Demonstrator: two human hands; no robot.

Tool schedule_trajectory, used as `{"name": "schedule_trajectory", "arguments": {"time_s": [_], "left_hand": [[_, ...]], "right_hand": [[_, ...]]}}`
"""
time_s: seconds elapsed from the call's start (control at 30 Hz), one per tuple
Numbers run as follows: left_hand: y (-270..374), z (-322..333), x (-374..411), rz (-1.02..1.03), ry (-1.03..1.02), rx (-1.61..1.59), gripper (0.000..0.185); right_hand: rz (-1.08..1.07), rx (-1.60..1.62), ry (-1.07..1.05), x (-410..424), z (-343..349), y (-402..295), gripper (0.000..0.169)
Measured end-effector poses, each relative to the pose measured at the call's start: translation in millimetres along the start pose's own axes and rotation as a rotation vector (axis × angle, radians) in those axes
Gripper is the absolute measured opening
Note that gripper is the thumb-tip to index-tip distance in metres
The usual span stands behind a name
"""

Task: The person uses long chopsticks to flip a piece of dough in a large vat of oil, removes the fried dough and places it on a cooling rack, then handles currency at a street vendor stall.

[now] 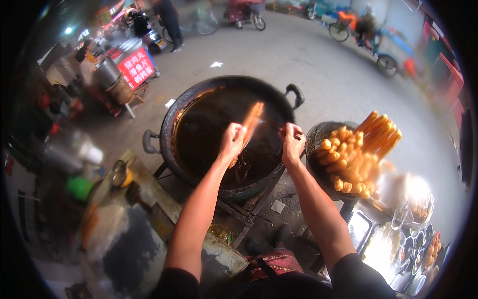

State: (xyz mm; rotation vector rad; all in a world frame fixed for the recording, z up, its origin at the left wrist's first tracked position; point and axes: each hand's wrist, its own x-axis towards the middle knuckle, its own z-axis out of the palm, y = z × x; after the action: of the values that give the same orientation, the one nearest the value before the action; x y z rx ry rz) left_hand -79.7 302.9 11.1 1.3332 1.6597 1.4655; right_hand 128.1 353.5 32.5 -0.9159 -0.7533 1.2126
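A large black wok [190,149] of dark oil lies before me, with looped handles on its rim. A long golden-brown fried dough stick [254,117] slants across the oil, partly behind my left hand [232,140]. The fingers of that hand are pinched beside the dough; whether they grip it or a thin tool is unclear. Over the wok's right rim, my right hand [292,144] is curled, with something dark and blurred at its fingers that I cannot make out. Just right of it stands a wire mesh basket [317,136] heaped with fried dough sticks [345,160].
A worn worktable [129,239] with a metal cup [119,172] is at lower left. Bright trays [359,228] and a plastic bag [405,209] stand at lower right. Beyond the wok are a red-signed stall [136,69], a standing person [170,22] and a tricycle [368,37].
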Motion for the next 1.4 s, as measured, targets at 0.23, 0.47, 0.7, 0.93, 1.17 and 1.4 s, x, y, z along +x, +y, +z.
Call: {"name": "schedule_trajectory", "arguments": {"time_s": [0.23, 0.47, 0.7, 0.93, 1.17, 1.4], "left_hand": [[1.5, -12.4, -0.9, -0.062, -0.040, 0.025, 0.023], [23.5, -34.8, -17.6, -0.205, -0.038, -0.077, 0.028], [19.1, -44.3, -25.0, -0.194, -0.022, -0.107, 0.024], [25.0, -46.1, -29.4, -0.191, -0.027, -0.109, 0.024], [20.8, -45.7, -31.1, -0.181, -0.027, -0.115, 0.028], [17.0, -45.3, -30.4, -0.168, -0.017, -0.145, 0.022]], "right_hand": [[-0.153, -0.253, -0.161, -17.3, 15.8, -15.2, 0.017], [-0.314, -0.369, -0.252, -29.0, 29.4, -12.8, 0.011], [-0.398, -0.401, -0.276, -40.5, 39.9, -14.1, 0.011], [-0.404, -0.429, -0.283, -43.3, 41.7, -12.9, 0.011], [-0.385, -0.481, -0.300, -49.8, 42.1, -19.2, 0.010], [-0.505, -0.481, -0.357, -58.0, 41.1, -19.6, 0.009]]}}
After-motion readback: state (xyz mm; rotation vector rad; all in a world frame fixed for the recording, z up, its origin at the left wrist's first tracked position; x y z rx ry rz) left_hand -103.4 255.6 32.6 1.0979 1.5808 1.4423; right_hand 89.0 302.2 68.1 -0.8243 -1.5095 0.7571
